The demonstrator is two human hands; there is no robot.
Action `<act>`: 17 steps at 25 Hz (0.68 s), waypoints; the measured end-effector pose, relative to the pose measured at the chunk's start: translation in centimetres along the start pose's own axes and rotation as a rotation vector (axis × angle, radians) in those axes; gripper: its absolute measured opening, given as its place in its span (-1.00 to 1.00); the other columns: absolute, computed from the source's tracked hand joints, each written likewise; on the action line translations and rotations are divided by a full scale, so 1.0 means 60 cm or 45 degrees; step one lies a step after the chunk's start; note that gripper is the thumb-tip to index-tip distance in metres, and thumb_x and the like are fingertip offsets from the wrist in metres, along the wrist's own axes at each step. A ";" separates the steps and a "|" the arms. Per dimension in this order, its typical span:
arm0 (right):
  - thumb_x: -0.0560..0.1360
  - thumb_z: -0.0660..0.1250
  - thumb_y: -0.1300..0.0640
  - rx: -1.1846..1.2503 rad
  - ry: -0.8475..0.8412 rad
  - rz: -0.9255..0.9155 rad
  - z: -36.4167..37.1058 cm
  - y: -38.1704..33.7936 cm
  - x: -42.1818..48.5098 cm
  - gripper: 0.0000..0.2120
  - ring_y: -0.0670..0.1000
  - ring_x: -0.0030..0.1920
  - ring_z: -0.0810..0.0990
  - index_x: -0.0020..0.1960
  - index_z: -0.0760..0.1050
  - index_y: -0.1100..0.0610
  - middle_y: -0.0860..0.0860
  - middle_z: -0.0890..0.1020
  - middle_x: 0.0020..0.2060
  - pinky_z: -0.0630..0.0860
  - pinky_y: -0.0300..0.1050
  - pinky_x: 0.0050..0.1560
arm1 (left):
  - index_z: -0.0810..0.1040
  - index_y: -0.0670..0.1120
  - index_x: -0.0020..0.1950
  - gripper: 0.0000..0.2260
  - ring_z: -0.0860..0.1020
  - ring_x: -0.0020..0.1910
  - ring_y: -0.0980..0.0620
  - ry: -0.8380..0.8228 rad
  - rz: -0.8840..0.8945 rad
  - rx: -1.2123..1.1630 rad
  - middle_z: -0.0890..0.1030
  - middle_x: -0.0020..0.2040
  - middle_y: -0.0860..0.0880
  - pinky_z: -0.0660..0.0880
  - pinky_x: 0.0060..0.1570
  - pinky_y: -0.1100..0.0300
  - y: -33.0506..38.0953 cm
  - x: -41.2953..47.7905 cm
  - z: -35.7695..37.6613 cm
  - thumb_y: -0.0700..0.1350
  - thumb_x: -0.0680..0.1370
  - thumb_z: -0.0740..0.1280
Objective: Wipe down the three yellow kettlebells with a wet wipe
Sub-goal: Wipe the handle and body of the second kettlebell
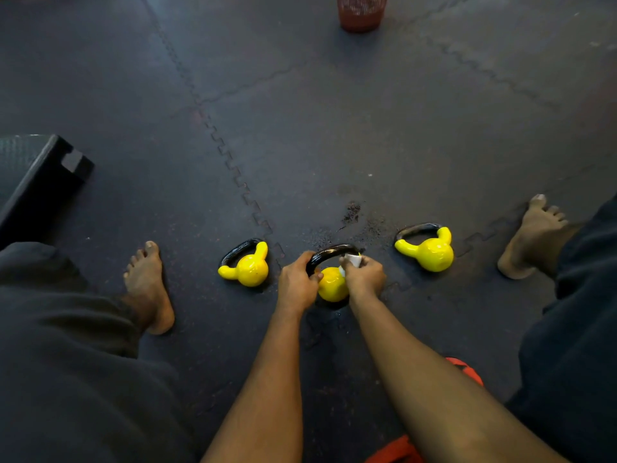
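Right hand [365, 277]: fingers [367, 263] bunched and pinching the wet wipe [353, 261], pressing it on the right end of the black handle [329, 251] of the middle kettlebell [331, 285]. Only a small white corner of the wipe shows past the fingertips.

Left hand [295, 285]: fingers [302, 259] curled round the left end of that handle, thumb against the yellow body. Looks like a bracing grip, so the bell doesn't roll.

The bell sits on the floor mat [334, 145] between both hands, handle pointing away from the person, body toward them and partly hidden by the knuckles.

Step, my read: wiping bell 2 of the row of 3, at the handle and horn junction. Can't tell from the surfaces whether the other 2 are done.

Next move needs:
- wipe dragged along the handle arc, then down over the ball
- left grip shifted or the bell turned, to reach what that hand covers
- then on to a neighbour

The left kettlebell [248, 270] and right kettlebell [430, 253] lie near on either side, untouched by hands, handles also away. Dark patches on the mat just beyond the middle bell may be wet.

Further out: 1 bare foot each side, a black bench edge [40, 182] far left, and a mesh bin [360, 11] well apart at the top.
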State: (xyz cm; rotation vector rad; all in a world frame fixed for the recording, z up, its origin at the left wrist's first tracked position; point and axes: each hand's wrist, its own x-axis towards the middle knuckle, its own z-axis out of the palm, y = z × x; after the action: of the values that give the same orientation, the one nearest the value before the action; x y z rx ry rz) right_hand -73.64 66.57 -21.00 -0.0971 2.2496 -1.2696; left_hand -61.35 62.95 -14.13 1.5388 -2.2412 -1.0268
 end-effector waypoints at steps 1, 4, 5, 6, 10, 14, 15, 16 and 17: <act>0.30 0.55 -0.01 0.052 -0.100 -0.015 -0.001 0.003 0.009 -0.72 0.05 -0.17 0.67 -0.08 0.68 0.14 0.04 0.71 -0.22 0.60 -0.04 -0.12 | 0.51 -0.02 0.22 -0.67 0.59 0.03 -0.12 0.009 -0.021 -0.025 0.65 0.00 -0.11 0.50 0.00 0.11 -0.004 0.000 0.000 -0.17 0.47 0.41; 0.38 0.52 0.21 0.309 -0.443 -0.044 -0.013 0.004 0.021 -0.88 -0.01 -0.23 0.60 -0.11 0.62 0.13 0.03 0.66 -0.25 0.57 -0.13 -0.21 | 0.50 -0.05 0.24 -0.66 0.59 0.03 -0.09 0.018 -0.097 -0.100 0.65 0.00 -0.09 0.49 0.06 0.12 -0.019 0.003 -0.001 -0.21 0.48 0.39; 0.41 0.49 0.26 0.373 -0.548 -0.040 -0.020 0.000 0.018 -0.88 -0.03 -0.24 0.58 -0.12 0.59 0.12 0.03 0.65 -0.26 0.55 -0.19 -0.24 | 0.50 -0.06 0.24 -0.66 0.59 0.03 -0.09 0.023 -0.114 -0.134 0.66 0.00 -0.09 0.50 0.07 0.11 -0.024 0.004 -0.001 -0.23 0.48 0.38; 0.42 0.47 0.29 0.418 -0.640 -0.030 -0.027 -0.001 0.016 -0.88 -0.03 -0.23 0.58 -0.11 0.59 0.12 0.03 0.65 -0.25 0.54 -0.22 -0.24 | 0.50 -0.06 0.24 -0.66 0.60 0.03 -0.08 0.027 -0.126 -0.166 0.66 -0.01 -0.08 0.51 0.09 0.10 -0.030 0.005 -0.001 -0.25 0.48 0.38; 0.43 0.42 0.36 0.536 -0.990 0.010 -0.056 0.000 0.019 -0.75 -0.05 -0.11 0.64 0.10 0.58 0.25 0.02 0.71 -0.15 0.57 -0.25 -0.12 | 0.50 -0.07 0.23 -0.67 0.61 0.05 -0.07 0.021 -0.143 -0.204 0.66 0.01 -0.10 0.52 0.11 0.09 -0.047 0.008 -0.001 -0.29 0.49 0.35; 0.44 0.37 0.41 0.526 -1.224 0.044 -0.073 -0.001 0.027 -0.61 -0.01 0.04 0.64 0.26 0.51 0.29 0.10 0.68 0.04 0.58 -0.17 0.07 | 0.50 -0.07 0.20 -0.70 0.60 0.05 -0.09 0.004 -0.142 -0.160 0.66 0.02 -0.09 0.52 0.12 0.06 -0.058 0.014 -0.002 -0.29 0.49 0.34; 0.43 0.38 0.40 0.539 -1.233 0.046 -0.073 -0.001 0.025 -0.59 0.00 0.06 0.64 0.27 0.51 0.28 0.10 0.68 0.05 0.57 -0.14 0.12 | 0.50 -0.07 0.19 -0.70 0.60 0.05 -0.10 -0.004 -0.146 -0.148 0.66 0.03 -0.09 0.52 0.12 0.05 -0.058 0.016 -0.003 -0.29 0.49 0.34; 0.41 0.39 0.39 0.553 -1.216 0.045 -0.070 0.002 0.022 -0.59 0.00 0.06 0.64 0.25 0.52 0.28 0.10 0.69 0.04 0.56 -0.11 0.16 | 0.50 -0.08 0.19 -0.71 0.59 0.06 -0.11 -0.011 -0.155 -0.141 0.65 0.03 -0.10 0.51 0.12 0.04 -0.059 0.018 -0.003 -0.29 0.49 0.34; 0.39 0.41 0.37 0.575 -1.181 0.038 -0.066 0.004 0.018 -0.60 -0.01 0.04 0.64 0.23 0.54 0.27 0.08 0.69 0.01 0.55 -0.11 0.16 | 0.49 -0.08 0.19 -0.71 0.59 0.06 -0.11 -0.016 -0.162 -0.134 0.65 0.04 -0.10 0.51 0.13 0.03 -0.060 0.019 -0.002 -0.28 0.49 0.34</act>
State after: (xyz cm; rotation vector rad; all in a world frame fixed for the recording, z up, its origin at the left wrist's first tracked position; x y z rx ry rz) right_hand -76.45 69.45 -20.06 -0.3892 1.1582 -1.3115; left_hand -59.16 61.16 -16.60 1.6509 -2.0836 -1.1723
